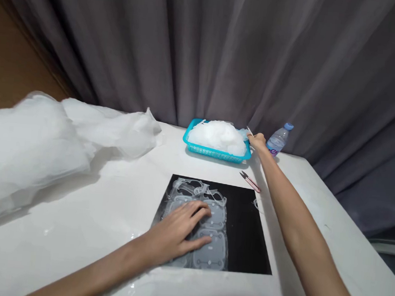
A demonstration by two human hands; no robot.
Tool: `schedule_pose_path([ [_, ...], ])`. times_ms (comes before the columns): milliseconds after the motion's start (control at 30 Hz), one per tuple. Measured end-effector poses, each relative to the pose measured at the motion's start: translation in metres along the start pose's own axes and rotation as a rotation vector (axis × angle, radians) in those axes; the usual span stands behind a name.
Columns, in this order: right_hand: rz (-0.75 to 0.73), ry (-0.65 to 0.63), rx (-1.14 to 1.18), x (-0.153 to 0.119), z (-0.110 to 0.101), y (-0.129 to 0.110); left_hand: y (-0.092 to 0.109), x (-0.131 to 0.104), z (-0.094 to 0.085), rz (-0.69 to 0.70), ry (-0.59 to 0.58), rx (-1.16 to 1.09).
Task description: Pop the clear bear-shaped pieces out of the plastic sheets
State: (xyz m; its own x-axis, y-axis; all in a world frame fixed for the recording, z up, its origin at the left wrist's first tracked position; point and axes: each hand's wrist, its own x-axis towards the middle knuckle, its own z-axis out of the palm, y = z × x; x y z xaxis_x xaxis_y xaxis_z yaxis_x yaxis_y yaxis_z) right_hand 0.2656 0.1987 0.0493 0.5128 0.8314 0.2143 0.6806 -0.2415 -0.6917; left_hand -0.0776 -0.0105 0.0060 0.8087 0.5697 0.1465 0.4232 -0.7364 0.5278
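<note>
My left hand (190, 226) lies with its fingers apart on clear moulded plastic pieces (210, 249). These pieces rest on the left part of a black mat (245, 236), and thin clear plastic loops (198, 189) are heaped at their far end. Stretched far forward, my right hand (258, 141) is closed at the right rim of a turquoise basket (217, 156). A thin white strip and some clear bluish plastic show by its fingertips; what the fingers hold is too small to make out. White fluffy stuffing (219, 136) is piled in the basket.
Pink-handled thread snips (250, 182) lie between basket and mat. A water bottle (278, 139) with a blue cap stands just right of my right hand. Large white translucent bags (33, 151) cover the table's left side. A grey curtain (207, 51) hangs behind the white table (114, 210).
</note>
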Motion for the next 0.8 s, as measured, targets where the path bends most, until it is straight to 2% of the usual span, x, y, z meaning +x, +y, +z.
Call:
schedule_pose_path([
  [167, -0.066, 0.134, 0.024, 0.007, 0.009, -0.011, -0.003, -0.003, -0.001, -0.005, -0.011, -0.035],
  [233, -0.140, 0.113, 0.037, 0.004, 0.009, -0.009, -0.003, -0.003, 0.000, -0.001, -0.002, -0.043],
  [367, -0.244, -0.017, 0.072, 0.000, 0.007, -0.001, -0.002, -0.003, -0.001, 0.008, 0.022, -0.046],
  [433, -0.269, 0.000, 0.106, -0.003, 0.003, 0.003, -0.002, -0.002, -0.002, 0.008, 0.023, -0.047],
  [533, -0.297, 0.093, 0.166, -0.016, -0.011, 0.009, -0.001, -0.001, -0.004, -0.003, 0.001, -0.046],
  [600, -0.303, 0.145, 0.225, -0.038, -0.024, 0.013, -0.002, 0.001, -0.005, -0.014, -0.026, -0.048],
  [667, -0.295, 0.152, 0.351, -0.074, -0.040, 0.017, -0.002, 0.003, -0.006, -0.023, -0.041, -0.054],
  [700, -0.294, 0.090, 0.448, -0.096, -0.048, 0.019, -0.003, 0.005, -0.006, -0.025, -0.044, -0.059],
  [800, -0.312, -0.224, 0.612, -0.169, -0.068, 0.023, -0.005, 0.009, -0.006, -0.029, -0.039, -0.077],
])
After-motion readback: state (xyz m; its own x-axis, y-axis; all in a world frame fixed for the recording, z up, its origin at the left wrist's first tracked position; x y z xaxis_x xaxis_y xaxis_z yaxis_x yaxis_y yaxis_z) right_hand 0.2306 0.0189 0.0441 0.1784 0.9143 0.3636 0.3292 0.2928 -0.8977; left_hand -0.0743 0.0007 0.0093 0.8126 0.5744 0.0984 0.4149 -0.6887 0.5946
